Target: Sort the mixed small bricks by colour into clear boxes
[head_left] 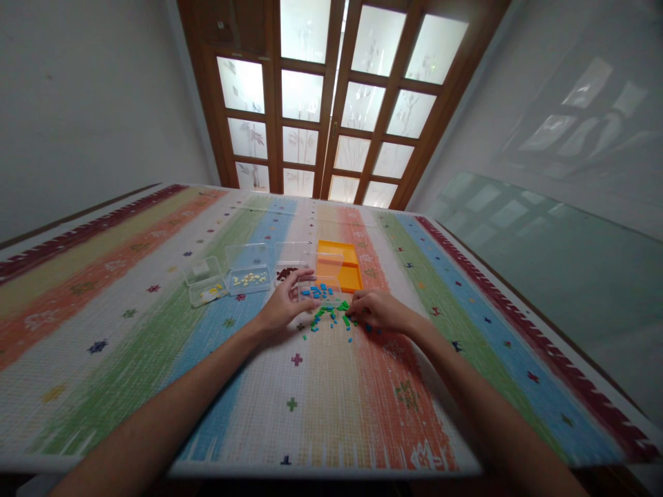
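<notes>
My left hand [289, 301] rests around the left side of a clear box [336, 283] that holds several blue pieces [319, 291], its thumb and fingers apart on the box's edges. In front of that box lies a loose pile of small green pieces [342, 306] mixed with blue ones on the striped cloth. At the pile's right edge is my right hand [369, 308], its fingertips pinched together over the pieces. Whatever is between those fingertips is too small to make out.
An open orange box [353, 277] lies behind the hands. To the left are clear open boxes with dark red pieces [286, 274], pale yellow pieces [249, 279] and yellow and white pieces [211, 293]. The striped cloth [207, 386] covers the table; wooden glazed doors stand beyond.
</notes>
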The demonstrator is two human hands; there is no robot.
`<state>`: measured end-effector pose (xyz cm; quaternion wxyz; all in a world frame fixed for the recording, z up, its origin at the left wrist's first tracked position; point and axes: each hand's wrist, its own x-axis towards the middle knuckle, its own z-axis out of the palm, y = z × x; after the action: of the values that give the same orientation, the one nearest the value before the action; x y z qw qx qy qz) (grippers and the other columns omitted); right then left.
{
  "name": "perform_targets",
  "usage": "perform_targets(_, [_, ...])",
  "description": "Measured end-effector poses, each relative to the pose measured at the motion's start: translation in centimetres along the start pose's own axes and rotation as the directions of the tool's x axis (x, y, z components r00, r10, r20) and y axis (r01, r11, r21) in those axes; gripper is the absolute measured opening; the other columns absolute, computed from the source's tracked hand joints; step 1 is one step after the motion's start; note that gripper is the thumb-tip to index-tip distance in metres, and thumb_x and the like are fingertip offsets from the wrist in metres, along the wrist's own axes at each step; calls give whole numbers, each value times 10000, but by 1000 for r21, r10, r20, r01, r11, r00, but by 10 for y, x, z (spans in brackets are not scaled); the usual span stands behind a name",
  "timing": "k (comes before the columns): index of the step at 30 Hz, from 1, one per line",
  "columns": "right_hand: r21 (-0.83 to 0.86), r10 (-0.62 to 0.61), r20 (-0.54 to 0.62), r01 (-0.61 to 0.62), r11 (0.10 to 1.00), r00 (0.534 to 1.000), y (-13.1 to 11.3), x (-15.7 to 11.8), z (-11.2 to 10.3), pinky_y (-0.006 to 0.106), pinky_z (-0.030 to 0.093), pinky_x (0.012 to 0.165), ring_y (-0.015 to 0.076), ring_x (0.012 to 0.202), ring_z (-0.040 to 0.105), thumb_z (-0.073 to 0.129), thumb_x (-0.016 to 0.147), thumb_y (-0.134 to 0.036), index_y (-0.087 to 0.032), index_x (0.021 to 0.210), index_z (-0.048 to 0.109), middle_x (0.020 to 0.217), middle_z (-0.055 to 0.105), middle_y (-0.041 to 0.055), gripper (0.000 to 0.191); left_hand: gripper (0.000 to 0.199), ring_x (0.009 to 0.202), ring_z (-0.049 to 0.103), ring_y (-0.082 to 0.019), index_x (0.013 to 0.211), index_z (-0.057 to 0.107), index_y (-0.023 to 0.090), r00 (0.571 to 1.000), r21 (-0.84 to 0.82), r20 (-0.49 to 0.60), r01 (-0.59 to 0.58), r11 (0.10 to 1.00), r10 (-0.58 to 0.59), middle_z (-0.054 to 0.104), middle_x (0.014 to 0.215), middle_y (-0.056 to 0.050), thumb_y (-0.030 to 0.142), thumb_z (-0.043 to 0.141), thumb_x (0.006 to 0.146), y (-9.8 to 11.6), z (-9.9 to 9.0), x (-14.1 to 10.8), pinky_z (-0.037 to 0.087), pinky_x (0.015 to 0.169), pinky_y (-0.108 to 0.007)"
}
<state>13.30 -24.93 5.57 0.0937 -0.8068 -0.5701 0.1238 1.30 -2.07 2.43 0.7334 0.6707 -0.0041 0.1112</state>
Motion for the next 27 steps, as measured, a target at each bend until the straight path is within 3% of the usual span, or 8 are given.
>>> perform_targets(15, [19,-176,-177,182,983,968,20,-3,22,245,426,665,159,730,620,608,903,-156,-186,921,787,836,699,72,183,616,1114,623,-257,1215,591,201,1000,-10,20,-6,1000,6,576,1316,-139,202,835,649,-5,-2,1,492,999,-459])
perform_targets(27, [62,-74,-175,86,994,982,18,-6,26,281,463,746,189,833,629,593,877,-113,-166,908,687,890,697,87,112,618,1118,625,-258,1216,587,203,1000,4,25,-10,1000,10,588,1302,-137,203,834,650,-4,-2,2,494,996,-469])
